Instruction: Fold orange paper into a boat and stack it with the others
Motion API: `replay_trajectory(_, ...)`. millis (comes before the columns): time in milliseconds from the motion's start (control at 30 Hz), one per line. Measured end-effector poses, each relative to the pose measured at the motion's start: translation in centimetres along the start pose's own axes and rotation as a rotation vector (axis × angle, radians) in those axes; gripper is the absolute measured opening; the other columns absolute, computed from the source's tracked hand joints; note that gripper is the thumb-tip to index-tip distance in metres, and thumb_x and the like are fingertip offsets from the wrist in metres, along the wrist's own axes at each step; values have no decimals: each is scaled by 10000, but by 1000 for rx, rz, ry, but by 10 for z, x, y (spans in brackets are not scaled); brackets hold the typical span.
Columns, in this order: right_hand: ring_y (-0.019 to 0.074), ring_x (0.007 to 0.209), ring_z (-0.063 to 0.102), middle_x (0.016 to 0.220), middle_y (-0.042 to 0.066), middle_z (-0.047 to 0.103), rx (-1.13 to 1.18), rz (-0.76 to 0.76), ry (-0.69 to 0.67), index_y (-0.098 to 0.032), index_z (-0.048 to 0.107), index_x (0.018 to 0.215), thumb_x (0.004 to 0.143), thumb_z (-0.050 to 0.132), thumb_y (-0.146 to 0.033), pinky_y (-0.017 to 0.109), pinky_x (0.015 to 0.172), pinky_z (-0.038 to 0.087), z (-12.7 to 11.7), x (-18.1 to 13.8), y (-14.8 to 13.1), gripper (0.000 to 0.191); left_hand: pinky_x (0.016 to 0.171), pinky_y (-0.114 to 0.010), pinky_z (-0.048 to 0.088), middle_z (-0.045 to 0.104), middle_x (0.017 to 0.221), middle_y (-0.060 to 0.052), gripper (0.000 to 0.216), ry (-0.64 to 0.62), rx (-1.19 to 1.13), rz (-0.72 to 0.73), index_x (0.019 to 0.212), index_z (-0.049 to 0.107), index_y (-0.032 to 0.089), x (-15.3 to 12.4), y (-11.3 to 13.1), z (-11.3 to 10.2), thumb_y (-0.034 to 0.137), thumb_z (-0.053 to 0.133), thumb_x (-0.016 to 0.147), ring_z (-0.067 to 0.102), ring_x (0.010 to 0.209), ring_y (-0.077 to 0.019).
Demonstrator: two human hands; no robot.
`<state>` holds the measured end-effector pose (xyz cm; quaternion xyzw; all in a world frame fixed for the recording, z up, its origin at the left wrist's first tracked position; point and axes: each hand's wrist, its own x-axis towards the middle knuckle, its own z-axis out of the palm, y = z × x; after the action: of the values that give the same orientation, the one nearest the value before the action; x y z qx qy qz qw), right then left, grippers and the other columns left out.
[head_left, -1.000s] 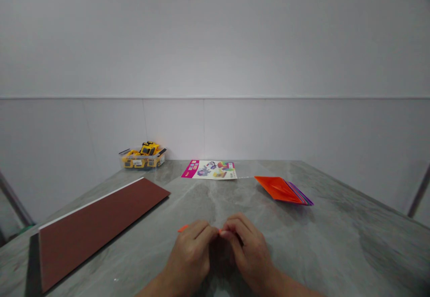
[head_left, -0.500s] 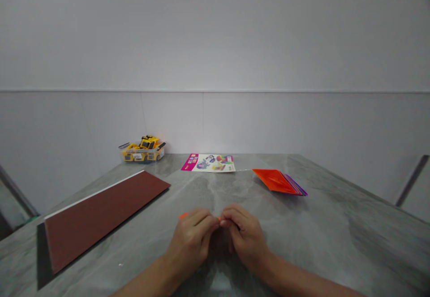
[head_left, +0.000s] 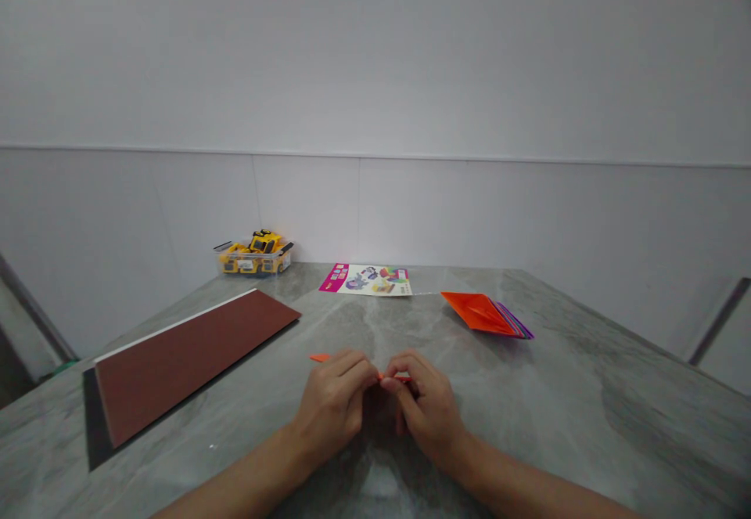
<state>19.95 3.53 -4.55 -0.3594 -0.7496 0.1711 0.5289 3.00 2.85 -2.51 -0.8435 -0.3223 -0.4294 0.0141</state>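
Observation:
Both hands meet over the near middle of the table, pinching a folded piece of orange paper (head_left: 320, 358). My left hand (head_left: 337, 394) is closed around it, and a pointed orange tip sticks out past the knuckles on the left. My right hand (head_left: 423, 403) pinches the paper between thumb and forefinger; a small orange bit shows between the two hands and under the right fingers. Most of the paper is hidden by the fingers, so its full shape cannot be made out.
A fanned stack of coloured paper (head_left: 484, 314), orange on top, lies to the right. Farther back is a printed sheet (head_left: 369, 279). A clear plastic box (head_left: 253, 262) holds yellow toy vehicles at the back left. Brown and dark boards (head_left: 196, 362) lie on the left.
The right thumb and forefinger have shifted on the paper, showing more orange between and under the fingers. The view has tilted slightly.

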Motion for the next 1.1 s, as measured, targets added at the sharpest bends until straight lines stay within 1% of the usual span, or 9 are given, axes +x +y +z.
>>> replay_trajectory(167,125,597,572,690,-14,572,18,19,6,-206,578,693,856,533,-155,217,567,454,-1,2,-3,176,631,-276,406,589,721,-53,269,-6,0,7,768,594,160,-1,1,2,82,376,905,522,689,-168)
replay_trajectory(333,139,672,607,732,-6,606,83,28,-34,-214,596,710,841,558,-158,218,590,474,-1,1,-3,148,612,-285,389,581,686,-49,276,-20,4,22,728,588,162,0,-2,3,67,382,885,499,673,-176)
replay_trajectory(400,139,656,609,760,-1,609,93,61,-21,-216,597,753,846,578,-203,215,551,469,0,-1,0,96,631,-290,400,594,718,-57,269,-11,9,13,767,603,159,1,-3,1,83,384,905,510,695,-179)
replay_trajectory(533,88,454,527,720,-24,565,126,145,-18,-211,568,788,888,554,-282,201,429,410,2,-2,3,123,666,-283,419,609,753,-53,260,-9,9,19,820,618,172,1,-2,-1,130,393,942,531,725,-173)
replay_trajectory(600,77,431,507,717,-31,560,133,130,-22,-210,571,776,885,559,-273,201,433,408,2,-2,2,127,654,-271,421,610,746,-49,265,-15,3,28,816,612,175,1,-1,-1,126,385,943,535,712,-166)
replay_trajectory(733,104,553,564,679,-28,586,104,4,-57,-208,597,692,837,579,-161,205,556,449,1,0,-1,154,601,-255,401,609,678,-40,281,-45,-10,88,752,602,178,0,-3,-2,79,384,900,521,653,-160)
replay_trajectory(800,105,566,568,654,-28,586,104,-28,-78,-204,594,660,822,580,-130,202,568,449,0,1,-1,178,583,-252,389,606,654,-37,277,-56,-9,114,733,602,178,0,-4,-3,66,396,881,507,632,-158)
replay_trajectory(967,65,436,517,785,-12,604,168,76,-79,-207,598,805,859,584,-218,178,396,386,1,-2,2,57,601,-274,387,587,678,-54,249,-7,14,71,750,593,160,0,-6,-7,55,401,871,501,655,-172)
replay_trajectory(1100,49,368,482,780,-15,575,231,160,-58,-201,578,804,885,561,-275,179,329,343,1,-3,4,111,667,-280,415,624,757,-57,225,-21,-4,58,839,621,165,0,-6,-7,78,423,904,536,723,-173)
